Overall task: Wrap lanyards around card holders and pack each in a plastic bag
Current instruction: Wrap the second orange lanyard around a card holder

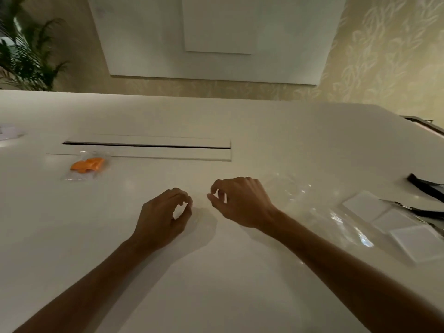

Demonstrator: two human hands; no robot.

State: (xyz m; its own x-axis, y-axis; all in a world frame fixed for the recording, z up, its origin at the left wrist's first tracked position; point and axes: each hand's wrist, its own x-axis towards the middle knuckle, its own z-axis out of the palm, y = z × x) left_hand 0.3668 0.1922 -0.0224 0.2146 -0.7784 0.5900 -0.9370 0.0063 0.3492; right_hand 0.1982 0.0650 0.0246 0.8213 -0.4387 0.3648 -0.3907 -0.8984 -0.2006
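A wide white table (216, 272) is filling most of the view, with a long recessed slot (146, 145) lying across its far middle. Two bare forearms are reaching in from the near edge. To the right, a loose heap of clear plastic bags (319, 212) is lying flat, and just beyond it three white card holders (394, 222) are sitting side by side in a row, with black lanyards (425, 188) trailing off the right edge next to them. Far left, an orange lanyard bundle already sealed in a clear bag (87, 164) is resting near the slot. At centre, the left hand (163, 217) and the right hand (237, 200) are hovering close together over the tabletop, each with thumb and forefinger curled toward one another as if pinching; whether anything thin and clear is caught between those fingertips cannot be told. A green plant (26, 56) is standing at far left.
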